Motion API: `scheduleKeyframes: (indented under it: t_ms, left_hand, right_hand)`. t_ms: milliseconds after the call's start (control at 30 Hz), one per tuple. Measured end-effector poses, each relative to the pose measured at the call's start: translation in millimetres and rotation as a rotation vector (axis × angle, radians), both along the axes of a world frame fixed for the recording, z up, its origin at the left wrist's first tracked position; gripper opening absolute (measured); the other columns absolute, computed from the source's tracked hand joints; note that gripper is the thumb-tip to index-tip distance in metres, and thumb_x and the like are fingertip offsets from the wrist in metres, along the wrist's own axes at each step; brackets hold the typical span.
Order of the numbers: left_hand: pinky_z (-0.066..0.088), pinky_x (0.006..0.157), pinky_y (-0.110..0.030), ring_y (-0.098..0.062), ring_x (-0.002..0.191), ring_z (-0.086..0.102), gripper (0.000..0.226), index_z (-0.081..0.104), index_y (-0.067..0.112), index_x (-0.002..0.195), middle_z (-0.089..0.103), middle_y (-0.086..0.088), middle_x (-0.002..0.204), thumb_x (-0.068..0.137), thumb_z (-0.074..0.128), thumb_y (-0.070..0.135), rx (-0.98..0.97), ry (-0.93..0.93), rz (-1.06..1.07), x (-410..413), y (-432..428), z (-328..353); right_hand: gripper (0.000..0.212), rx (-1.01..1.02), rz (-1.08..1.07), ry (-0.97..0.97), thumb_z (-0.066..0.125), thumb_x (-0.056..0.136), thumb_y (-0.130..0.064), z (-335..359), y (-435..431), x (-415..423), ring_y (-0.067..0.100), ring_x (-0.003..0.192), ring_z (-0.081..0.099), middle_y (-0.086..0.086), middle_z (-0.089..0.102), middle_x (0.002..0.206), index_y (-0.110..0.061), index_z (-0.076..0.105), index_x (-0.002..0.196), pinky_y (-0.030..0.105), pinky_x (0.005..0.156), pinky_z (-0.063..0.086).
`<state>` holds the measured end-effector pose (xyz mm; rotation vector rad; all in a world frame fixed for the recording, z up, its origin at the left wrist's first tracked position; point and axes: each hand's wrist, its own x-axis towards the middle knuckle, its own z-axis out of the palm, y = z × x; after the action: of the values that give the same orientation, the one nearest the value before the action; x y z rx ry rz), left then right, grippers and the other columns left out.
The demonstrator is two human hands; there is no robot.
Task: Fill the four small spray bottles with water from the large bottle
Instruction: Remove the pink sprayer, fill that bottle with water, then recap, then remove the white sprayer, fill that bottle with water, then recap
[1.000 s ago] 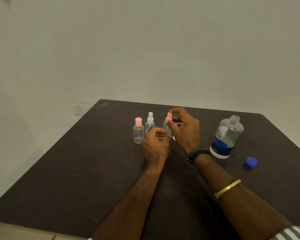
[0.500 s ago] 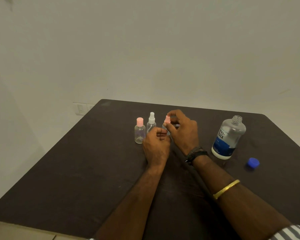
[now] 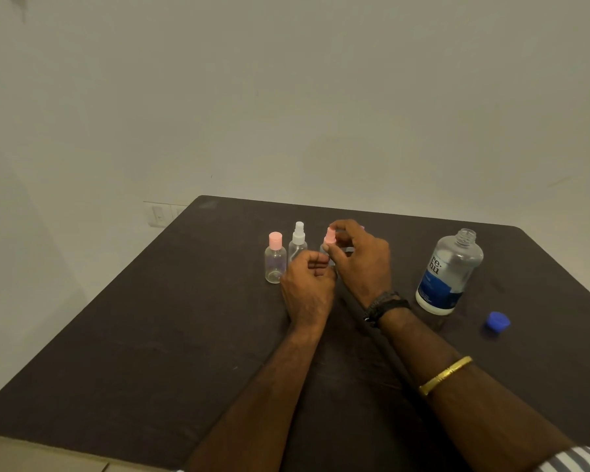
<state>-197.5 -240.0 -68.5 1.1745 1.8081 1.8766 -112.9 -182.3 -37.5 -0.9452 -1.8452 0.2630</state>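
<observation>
Head view: the right hand [image 3: 361, 264] has its fingers [image 3: 343, 226] pinching the pink top of a small spray bottle [image 3: 329, 237]. The left hand [image 3: 309, 291] curls round the bottle's body and mostly hides it. Just left of the fingers stand a white-topped bottle [image 3: 298, 241] and a pink-capped bottle [image 3: 275, 264]. Well right of them, the large bottle [image 3: 448, 270] stands uncapped on the tabletop [image 3: 150, 335], with a blue cap [image 3: 498, 322] farther right.

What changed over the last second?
Little. Left hand and right hand lowered the held pink-capped bottle slightly: its top, level with the white spray bottle's top before, is now below it. Left still grips the body, right still pinches the cap. The standing pink-capped bottle, large bottle and blue cap stayed put.
</observation>
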Motion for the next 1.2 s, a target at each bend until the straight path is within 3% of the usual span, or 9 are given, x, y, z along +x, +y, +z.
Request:
scheduleKeyframes:
  t_ms: [267,367,500,600,700,767,867,1000,1200]
  left_hand:
    - [0.062,0.071,-0.023,-0.007,0.077,0.072,0.014,0.073,0.009,0.096,0.075,0.002,0.088,0.084,0.080,0.011,0.010,-0.004,0.016,-1,0,0]
    - [0.058,0.067,-0.016,-0.004,0.074,0.070,0.012,0.072,0.010,0.094,0.074,0.005,0.083,0.085,0.080,0.013,0.011,-0.001,0.013,-1,-1,1]
    - [0.047,0.058,-0.007,0.001,0.066,0.062,0.003,0.071,0.008,0.089,0.067,0.010,0.073,0.091,0.073,0.010,0.000,0.015,0.033,0,-3,4]
    - [0.052,0.064,-0.021,-0.005,0.066,0.062,0.015,0.070,0.005,0.087,0.069,0.003,0.074,0.097,0.064,0.014,-0.007,-0.025,0.030,-1,-2,2]
    - [0.058,0.076,-0.035,-0.024,0.083,0.069,0.029,0.071,0.005,0.098,0.073,-0.009,0.088,0.097,0.056,0.029,-0.003,-0.117,0.003,-1,-1,3]
    - [0.054,0.077,-0.031,-0.025,0.088,0.069,0.030,0.070,0.008,0.101,0.073,-0.008,0.092,0.099,0.051,0.032,-0.027,-0.122,0.029,1,-1,5]
    - [0.050,0.062,-0.019,-0.006,0.068,0.061,0.034,0.068,0.009,0.093,0.063,0.008,0.074,0.106,0.048,0.033,-0.003,-0.080,0.067,2,-1,6]
    - [0.045,0.057,-0.005,-0.001,0.063,0.055,0.026,0.070,0.006,0.096,0.058,0.014,0.072,0.106,0.054,0.023,-0.045,-0.018,0.093,0,1,3]
    - [0.045,0.056,-0.006,0.000,0.061,0.054,0.025,0.069,0.006,0.093,0.056,0.015,0.070,0.106,0.054,0.021,-0.049,-0.007,0.093,1,0,5]
  right_hand:
    - [0.014,0.085,-0.099,-0.042,0.074,0.092,-0.030,6,-2,-2,0.007,0.074,0.061,-0.005,0.070,0.095,-0.023,0.072,0.104,0.034,0.064,0.058]
    - [0.016,0.108,-0.078,-0.032,0.076,0.089,-0.029,13,-7,-9,0.004,0.074,0.056,-0.006,0.067,0.102,-0.023,0.073,0.104,0.028,0.064,0.055]
    - [0.023,0.060,-0.016,-0.024,0.076,0.088,-0.027,24,-14,-24,0.006,0.069,0.059,-0.007,0.072,0.104,-0.025,0.073,0.111,0.036,0.072,0.058]
    - [0.030,0.012,0.010,-0.049,0.074,0.090,-0.029,30,-17,-34,0.005,0.085,0.065,-0.006,0.075,0.112,-0.025,0.073,0.120,0.034,0.084,0.059]
    - [0.034,-0.047,-0.012,-0.112,0.070,0.093,-0.035,34,-15,-39,0.010,0.106,0.068,-0.006,0.075,0.116,-0.028,0.070,0.127,0.033,0.095,0.054]
    - [0.036,-0.079,-0.030,-0.162,0.068,0.094,-0.038,35,-13,-43,0.014,0.108,0.068,-0.004,0.075,0.116,-0.029,0.068,0.129,0.037,0.097,0.053]
    - [0.036,-0.107,-0.039,-0.203,0.065,0.096,-0.041,34,-11,-49,0.017,0.108,0.069,-0.002,0.075,0.118,-0.030,0.068,0.130,0.040,0.097,0.055]
    - [0.030,-0.111,-0.052,-0.223,0.064,0.097,-0.039,32,-11,-52,0.016,0.101,0.070,-0.003,0.076,0.113,-0.030,0.070,0.125,0.035,0.091,0.055]
    - [0.023,-0.111,-0.032,-0.155,0.066,0.096,-0.036,34,-14,-49,0.012,0.095,0.071,-0.006,0.077,0.106,-0.028,0.073,0.116,0.038,0.091,0.057]
